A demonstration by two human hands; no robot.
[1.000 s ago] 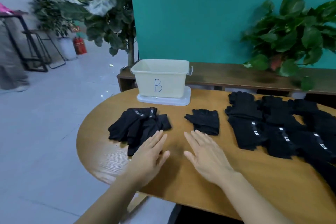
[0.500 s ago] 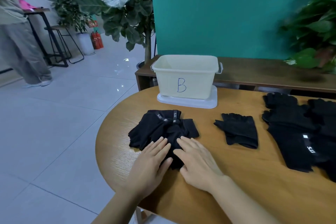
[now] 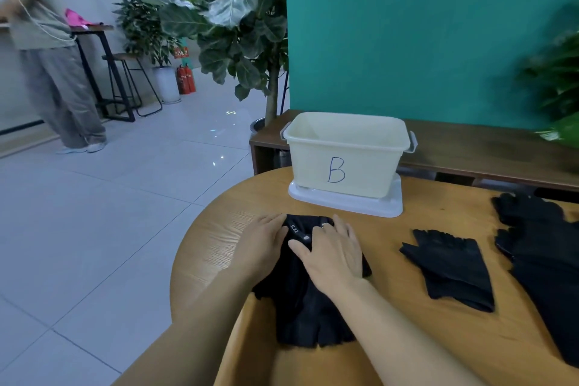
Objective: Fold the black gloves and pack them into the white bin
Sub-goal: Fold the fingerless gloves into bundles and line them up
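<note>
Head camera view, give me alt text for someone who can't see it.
Two bare hands, left hand and right hand, press flat on a pair of black gloves on a round wooden table. Behind them stands a white bin marked B, with a folded glove pair and a pile of black gloves to the right.

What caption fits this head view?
Both hands press on black gloves near the white bin.

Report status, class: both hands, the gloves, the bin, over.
Left hand and right hand flat on glove pair, no grip. White bin shows nothing inside. Folded pair alongside; nothing blocking.
</note>
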